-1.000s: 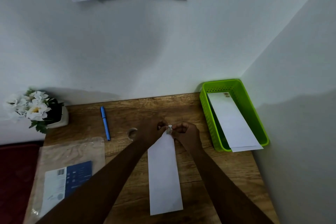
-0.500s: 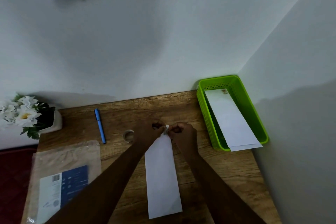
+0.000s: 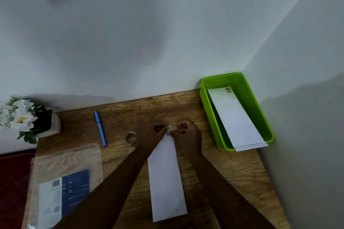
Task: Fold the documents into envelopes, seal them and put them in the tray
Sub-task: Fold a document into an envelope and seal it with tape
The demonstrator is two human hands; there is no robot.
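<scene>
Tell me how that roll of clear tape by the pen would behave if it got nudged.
The tape roll looks like a thin, hollow ring, so it is probably light and would slide easily on the smooth wooden table. It seems to lie flat, so rolling is unlikely unless tipped on edge towards the pen.

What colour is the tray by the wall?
Bright green, with a perforated wall; the tray shows plainly in the head view.

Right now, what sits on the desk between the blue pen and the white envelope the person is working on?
In the head view, a small clear tape roll lies on the wooden desk between the blue pen and the long white envelope, just beside the left hand.
</scene>
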